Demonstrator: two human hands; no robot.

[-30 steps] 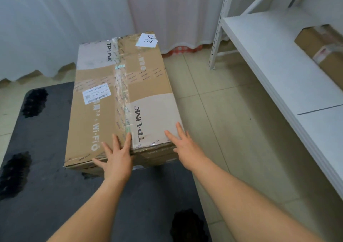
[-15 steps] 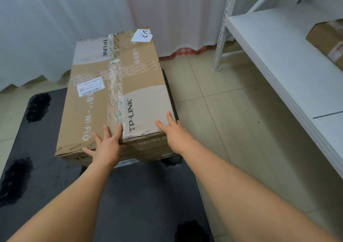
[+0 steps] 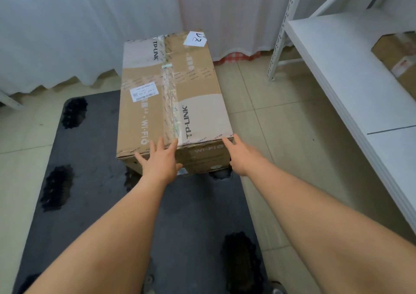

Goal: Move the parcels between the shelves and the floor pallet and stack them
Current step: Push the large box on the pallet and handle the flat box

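Note:
A long brown TP-LINK cardboard parcel (image 3: 173, 100) lies on the dark floor pallet (image 3: 94, 181), its far end toward the curtain. My left hand (image 3: 161, 160) lies flat against the parcel's near end, fingers straight and spread over the top edge. My right hand (image 3: 240, 156) touches the near right corner with straight fingers. A second brown parcel (image 3: 398, 57) sits on the white shelf (image 3: 351, 77) at the right.
White curtains (image 3: 112, 23) hang behind the pallet. The shelf's perforated white upright (image 3: 279, 37) stands on the beige tiled floor (image 3: 281, 136) right of the parcel. The pallet has dark cut-outs (image 3: 240, 262) near its edges.
The parcel has slid away from me along the pallet toward the curtain, with both hands following at its near end. The view has tilted so more of the pallet shows.

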